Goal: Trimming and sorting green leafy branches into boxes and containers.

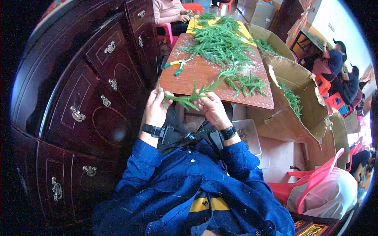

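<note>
Sprig (185, 99) is up in both hands, in the air just off the near edge of the table (201, 76), over the lap. Long axis runs roughly left-right, bridging the hands, the right end slanting up and away toward the table. Side fronds splay both away from and toward the wearer.

Left hand (156, 105): fingertips pinched at the sprig's left end, thin wire (157, 70) sticking up from the same pinch. Wire stands steeply across the sprig's axis, so I'd call that crossing the relation that matters. Left is the hand right at it; right is a short span off along the stem. Can't tell from here if the wire is wrapped on or just held alongside; fingers cover the joint.

Right hand (212, 108): thumb and fingers gripping the sprig further along, leafy tips poking out past the grip. Palm not wrapped around anything that I can see.

Pliers (178, 65) lie on the table beyond the hands, handles pointing left, nose right; left hand nearer. Small heap (246, 82) sits beyond the right hand, big pile (220, 43) farther up.
</note>
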A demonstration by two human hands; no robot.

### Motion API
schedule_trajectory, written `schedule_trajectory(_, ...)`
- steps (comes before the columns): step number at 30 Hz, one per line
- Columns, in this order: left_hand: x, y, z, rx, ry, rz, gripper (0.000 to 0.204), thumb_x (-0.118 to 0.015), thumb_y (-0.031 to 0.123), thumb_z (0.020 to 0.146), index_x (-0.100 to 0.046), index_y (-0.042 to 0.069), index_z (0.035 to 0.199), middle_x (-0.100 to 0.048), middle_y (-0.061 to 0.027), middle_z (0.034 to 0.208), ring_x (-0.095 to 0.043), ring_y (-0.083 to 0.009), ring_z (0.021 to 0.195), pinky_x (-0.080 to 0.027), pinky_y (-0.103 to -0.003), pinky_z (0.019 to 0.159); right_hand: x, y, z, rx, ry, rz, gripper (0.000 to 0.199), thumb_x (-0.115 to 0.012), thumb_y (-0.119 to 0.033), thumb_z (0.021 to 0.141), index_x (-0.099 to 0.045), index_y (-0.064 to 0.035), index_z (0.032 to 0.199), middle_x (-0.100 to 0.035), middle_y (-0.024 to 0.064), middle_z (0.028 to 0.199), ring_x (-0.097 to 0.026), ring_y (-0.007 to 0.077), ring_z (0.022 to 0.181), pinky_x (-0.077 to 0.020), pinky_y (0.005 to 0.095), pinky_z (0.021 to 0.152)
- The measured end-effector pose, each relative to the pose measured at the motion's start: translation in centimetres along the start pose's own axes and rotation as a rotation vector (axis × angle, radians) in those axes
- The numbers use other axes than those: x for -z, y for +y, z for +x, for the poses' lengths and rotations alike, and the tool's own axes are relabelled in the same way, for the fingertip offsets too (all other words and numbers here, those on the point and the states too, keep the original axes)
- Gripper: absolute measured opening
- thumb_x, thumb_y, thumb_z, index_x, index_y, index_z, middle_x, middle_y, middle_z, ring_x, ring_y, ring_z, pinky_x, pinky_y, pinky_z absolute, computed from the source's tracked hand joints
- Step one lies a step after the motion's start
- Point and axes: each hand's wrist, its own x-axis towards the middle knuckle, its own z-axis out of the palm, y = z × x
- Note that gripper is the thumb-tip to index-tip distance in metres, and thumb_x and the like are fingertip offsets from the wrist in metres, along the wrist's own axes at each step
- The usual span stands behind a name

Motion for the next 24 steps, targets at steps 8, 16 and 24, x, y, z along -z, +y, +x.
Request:
schedule_trajectory(8, -2.1, 0.0, -1.2, 0.078, -0.094, -0.161, 0.015, -0.050, 0.018, 0.101, -0.059, 0.008, 0.106, -0.063, -0.0046, 0.084, -0.064, -0.0174, 0.079, -0.053, -0.030, 0.072, -1.5, 0.1, -0.4, -0.021, -0.102, 0.304, 0.020, -0.055, -0.023, 0.098, -0.058, -0.0056, 0.106, -0.065, 0.0059, 0.104, -0.060, 0.0221, 0.102, -0.0482, 0.0390, 0.093)
schedule_trajectory(16, -2.9, -0.4, -2.0, 0.096, -0.226, 0.067, 0.018, -0.054, 0.021, 0.099, -0.059, 0.005, 0.106, -0.058, -0.0040, 0.078, -0.056, -0.0167, 0.067, -0.049, -0.030, 0.065, -2.2, 0.9, -0.8, -0.171, -0.328, 0.376, 0.024, -0.053, -0.029, 0.098, -0.057, -0.0070, 0.107, -0.060, 0.0049, 0.081, -0.059, 0.0223, 0.081, -0.0479, 0.0338, 0.078)
schedule_trajectory(24, -3.4, 0.1, -2.4, 0.184, -0.397, 0.085, 0.017, -0.054, 0.021, 0.099, -0.060, 0.004, 0.098, -0.059, -0.0027, 0.075, -0.057, -0.0120, 0.067, -0.049, -0.027, 0.065, -2.1, 0.9, -0.6, -0.267, -0.285, 0.348, 0.028, -0.054, -0.029, 0.097, -0.055, -0.0024, 0.106, -0.056, 0.0065, 0.073, -0.057, 0.0213, 0.074, -0.0462, 0.0317, 0.069)
